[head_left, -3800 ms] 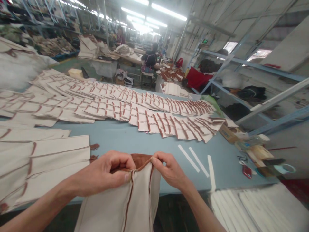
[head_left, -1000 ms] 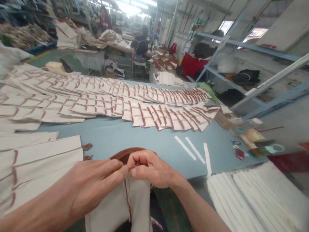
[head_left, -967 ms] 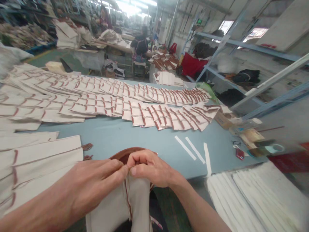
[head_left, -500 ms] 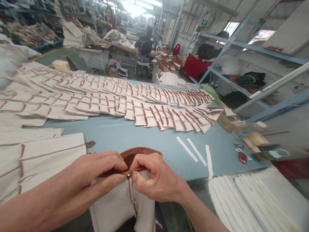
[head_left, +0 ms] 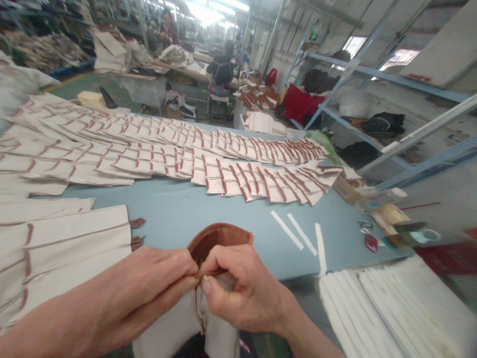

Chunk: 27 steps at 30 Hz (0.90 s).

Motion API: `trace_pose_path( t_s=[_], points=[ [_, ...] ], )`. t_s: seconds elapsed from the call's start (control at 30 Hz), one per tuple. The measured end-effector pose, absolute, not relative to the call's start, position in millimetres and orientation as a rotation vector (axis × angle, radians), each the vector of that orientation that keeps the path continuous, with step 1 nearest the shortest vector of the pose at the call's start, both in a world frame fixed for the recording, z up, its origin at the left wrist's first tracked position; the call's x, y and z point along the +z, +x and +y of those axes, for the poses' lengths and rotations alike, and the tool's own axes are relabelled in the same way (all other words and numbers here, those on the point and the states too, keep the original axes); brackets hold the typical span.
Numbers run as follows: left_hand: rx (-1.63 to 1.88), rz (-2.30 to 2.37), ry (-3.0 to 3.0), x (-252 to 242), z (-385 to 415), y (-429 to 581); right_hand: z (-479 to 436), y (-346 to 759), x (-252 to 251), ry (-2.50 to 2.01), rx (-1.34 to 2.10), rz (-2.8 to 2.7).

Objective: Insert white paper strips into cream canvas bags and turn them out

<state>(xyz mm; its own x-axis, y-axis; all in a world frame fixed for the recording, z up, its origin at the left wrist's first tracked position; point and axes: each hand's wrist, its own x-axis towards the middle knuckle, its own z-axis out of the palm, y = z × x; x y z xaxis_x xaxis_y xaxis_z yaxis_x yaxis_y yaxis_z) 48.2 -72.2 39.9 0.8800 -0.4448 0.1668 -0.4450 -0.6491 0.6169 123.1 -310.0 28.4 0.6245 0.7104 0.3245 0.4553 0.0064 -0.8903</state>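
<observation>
My left hand (head_left: 149, 286) and my right hand (head_left: 242, 286) meet at the near edge of the blue table (head_left: 179, 209). Both pinch the top of a cream fabric piece with a brown seam (head_left: 171, 325) that hangs down off the table edge. A curved brown flap (head_left: 219, 236) of the same piece stands up just beyond my fingers. The fingertips press together at the seam, thumbs toward me.
Long rows of overlapping cream pieces with brown trim (head_left: 231, 174) cover the far half of the table. Larger cream panels (head_left: 63, 238) lie at the left. Three white strips (head_left: 298, 233), scissors (head_left: 367, 233), tape (head_left: 425, 236) and a stack of white strips (head_left: 391, 308) sit at the right. A person (head_left: 222, 67) sits beyond.
My hands have drawn together from apart on the piece's top edge and now pinch it at the seam. The brown flap stands higher beyond my fingers than half a second ago.
</observation>
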Motion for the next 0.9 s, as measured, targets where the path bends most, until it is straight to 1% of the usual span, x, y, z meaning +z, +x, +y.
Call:
trace_pose_path(
  t_s=[0.07,0.13,0.23,0.37,0.53,0.7,0.8,0.9],
  points=[
    [-0.072,-0.588,2.257,39.2,-73.3,43.0,-308.1,123.4,23.4,-1.413,0.479,-0.890],
    [-0.111,-0.476,2.160,34.5,-72.7,38.5,-305.1,124.4,16.3,-1.286,0.569,-0.832],
    [-0.195,-0.373,2.089,25.7,-67.4,35.4,-302.5,126.7,10.0,-1.294,0.540,-0.816],
    [-0.318,-0.390,2.132,25.5,-58.1,34.2,-302.1,126.4,13.9,-1.338,0.468,-0.872],
    [-0.207,-0.461,2.075,35.2,-63.6,41.7,-293.1,118.1,10.1,-1.290,0.306,-0.862],
    [-0.229,-0.473,2.006,34.8,-68.3,51.0,-296.1,119.5,4.0,-1.297,0.413,-0.797],
    [-0.273,-0.458,2.004,30.7,-63.3,50.3,-305.6,128.3,14.7,-1.403,0.529,-0.837],
    [-0.316,-0.473,2.038,26.1,-57.9,49.4,-308.5,139.1,30.9,-1.443,0.556,-0.922]
  ],
)
